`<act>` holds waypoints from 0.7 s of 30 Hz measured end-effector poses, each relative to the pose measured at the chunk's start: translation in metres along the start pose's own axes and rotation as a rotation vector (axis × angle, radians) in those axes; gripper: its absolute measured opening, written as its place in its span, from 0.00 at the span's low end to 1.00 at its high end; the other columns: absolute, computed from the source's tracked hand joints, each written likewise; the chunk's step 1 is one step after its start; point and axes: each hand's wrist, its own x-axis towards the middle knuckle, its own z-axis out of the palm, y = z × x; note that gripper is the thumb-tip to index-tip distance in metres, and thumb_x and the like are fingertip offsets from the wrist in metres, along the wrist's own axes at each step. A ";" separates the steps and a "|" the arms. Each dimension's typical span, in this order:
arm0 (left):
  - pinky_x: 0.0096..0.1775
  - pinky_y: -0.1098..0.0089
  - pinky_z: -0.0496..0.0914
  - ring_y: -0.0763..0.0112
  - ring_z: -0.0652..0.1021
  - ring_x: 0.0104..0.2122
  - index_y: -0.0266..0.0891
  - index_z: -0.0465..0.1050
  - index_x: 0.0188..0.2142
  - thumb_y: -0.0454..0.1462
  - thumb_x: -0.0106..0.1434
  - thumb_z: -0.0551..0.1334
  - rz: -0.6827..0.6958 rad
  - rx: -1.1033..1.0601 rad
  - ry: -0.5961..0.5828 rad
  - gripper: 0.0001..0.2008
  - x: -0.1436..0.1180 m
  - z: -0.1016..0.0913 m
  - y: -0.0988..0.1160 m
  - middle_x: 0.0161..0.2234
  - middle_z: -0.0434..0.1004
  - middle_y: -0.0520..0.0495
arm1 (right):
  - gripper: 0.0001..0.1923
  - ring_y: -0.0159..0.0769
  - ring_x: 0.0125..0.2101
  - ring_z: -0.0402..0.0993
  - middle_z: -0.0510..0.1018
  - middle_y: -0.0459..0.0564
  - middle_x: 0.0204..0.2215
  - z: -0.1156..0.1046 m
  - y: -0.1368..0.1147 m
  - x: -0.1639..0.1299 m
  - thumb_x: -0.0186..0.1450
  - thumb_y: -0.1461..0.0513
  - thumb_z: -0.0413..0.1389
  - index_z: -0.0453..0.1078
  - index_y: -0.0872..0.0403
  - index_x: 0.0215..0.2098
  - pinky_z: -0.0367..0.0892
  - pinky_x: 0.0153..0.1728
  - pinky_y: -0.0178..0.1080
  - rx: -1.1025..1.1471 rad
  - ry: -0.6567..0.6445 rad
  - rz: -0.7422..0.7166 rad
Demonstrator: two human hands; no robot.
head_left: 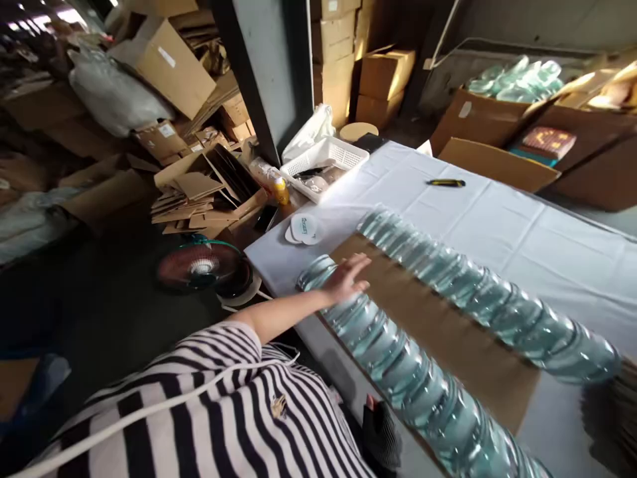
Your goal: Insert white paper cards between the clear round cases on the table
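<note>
Reaching across the table edge, the left hand (344,280) lies with fingers spread flat and wide, gripping nothing; its palm rests on the near row of lids (398,362) at that row's far-left end, fingertips just over the cardboard (448,338). The right hand does not show.

The near row is a long line of clear, bluish lids stacked on edge, its long axis running from the hand toward the lower right. A second row (488,299) lies parallel beyond it, with the brown cardboard sheet between and under them. Both rows are blurred, so single lids cannot be told apart.

The table wears a white cloth (522,226). A knife (446,182) with a yellow and black handle lies well apart on the far side, and a white basket (326,162) sits at the far-left corner beside a yellow-capped bottle (280,189). A fan (202,265) stands on the dark floor to the left. Boxes (385,73) are piled behind.
</note>
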 end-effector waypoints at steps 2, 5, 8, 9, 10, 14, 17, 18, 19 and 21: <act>0.65 0.52 0.56 0.54 0.62 0.65 0.39 0.62 0.62 0.38 0.64 0.59 -0.259 -0.005 0.218 0.27 0.011 -0.052 -0.081 0.64 0.62 0.37 | 0.17 0.52 0.30 0.78 0.79 0.52 0.28 0.007 -0.076 0.056 0.61 0.42 0.48 0.72 0.39 0.30 0.72 0.32 0.56 0.054 0.091 -0.069; 0.66 0.52 0.54 0.53 0.60 0.66 0.37 0.65 0.60 0.31 0.59 0.61 -0.563 -0.005 0.344 0.27 0.020 -0.108 -0.187 0.64 0.63 0.36 | 0.19 0.47 0.41 0.77 0.80 0.54 0.37 0.031 -0.188 0.165 0.63 0.45 0.51 0.73 0.48 0.39 0.71 0.44 0.52 0.245 0.121 -0.133; 0.68 0.54 0.51 0.54 0.57 0.67 0.38 0.65 0.60 0.27 0.56 0.61 -0.689 -0.016 0.280 0.30 0.023 -0.131 -0.253 0.65 0.61 0.38 | 0.34 0.45 0.51 0.73 0.74 0.60 0.54 0.084 -0.270 0.284 0.60 0.47 0.54 0.64 0.56 0.59 0.68 0.52 0.48 0.329 -0.004 -0.057; 0.68 0.54 0.50 0.55 0.57 0.67 0.38 0.65 0.60 0.26 0.56 0.60 -0.706 -0.024 0.232 0.31 0.023 -0.131 -0.265 0.65 0.61 0.38 | 0.39 0.47 0.53 0.71 0.69 0.62 0.58 0.106 -0.287 0.318 0.58 0.47 0.55 0.59 0.57 0.63 0.67 0.53 0.48 0.301 -0.061 0.028; 0.67 0.54 0.51 0.54 0.58 0.67 0.37 0.65 0.60 0.26 0.56 0.60 -0.719 -0.033 0.182 0.31 0.024 -0.130 -0.274 0.65 0.61 0.38 | 0.42 0.49 0.56 0.68 0.66 0.64 0.61 0.128 -0.299 0.347 0.57 0.47 0.57 0.57 0.58 0.65 0.65 0.55 0.48 0.227 -0.096 0.094; 0.65 0.54 0.55 0.50 0.61 0.66 0.34 0.67 0.60 0.27 0.56 0.61 -0.712 -0.056 0.021 0.30 0.021 -0.112 -0.287 0.66 0.60 0.35 | 0.51 0.55 0.56 0.67 0.68 0.68 0.58 0.200 -0.315 0.403 0.50 0.49 0.64 0.56 0.61 0.66 0.65 0.54 0.50 0.124 -0.163 0.316; 0.66 0.52 0.51 0.49 0.58 0.67 0.35 0.64 0.62 0.26 0.57 0.59 -0.665 -0.039 -0.072 0.32 0.014 -0.103 -0.288 0.68 0.53 0.37 | 0.39 0.48 0.43 0.75 0.76 0.63 0.47 0.230 -0.310 0.394 0.51 0.52 0.60 0.65 0.61 0.58 0.72 0.40 0.43 0.195 -0.151 0.377; 0.66 0.52 0.50 0.50 0.57 0.67 0.36 0.63 0.63 0.25 0.57 0.58 -0.662 -0.039 -0.090 0.33 0.011 -0.102 -0.288 0.69 0.52 0.38 | 0.33 0.44 0.39 0.75 0.78 0.60 0.43 0.236 -0.308 0.386 0.52 0.53 0.58 0.68 0.60 0.53 0.72 0.37 0.41 0.215 -0.143 0.385; 0.67 0.52 0.49 0.51 0.57 0.67 0.37 0.62 0.64 0.24 0.56 0.57 -0.672 -0.048 -0.099 0.34 0.010 -0.102 -0.288 0.69 0.52 0.38 | 0.28 0.42 0.36 0.75 0.78 0.57 0.40 0.241 -0.306 0.378 0.53 0.54 0.56 0.69 0.60 0.49 0.72 0.35 0.39 0.231 -0.133 0.390; 0.67 0.51 0.49 0.53 0.56 0.68 0.38 0.61 0.64 0.23 0.54 0.57 -0.704 -0.084 -0.112 0.37 0.009 -0.103 -0.288 0.69 0.51 0.38 | 0.23 0.38 0.33 0.75 0.79 0.53 0.37 0.248 -0.304 0.364 0.54 0.56 0.52 0.70 0.58 0.45 0.71 0.33 0.36 0.256 -0.101 0.382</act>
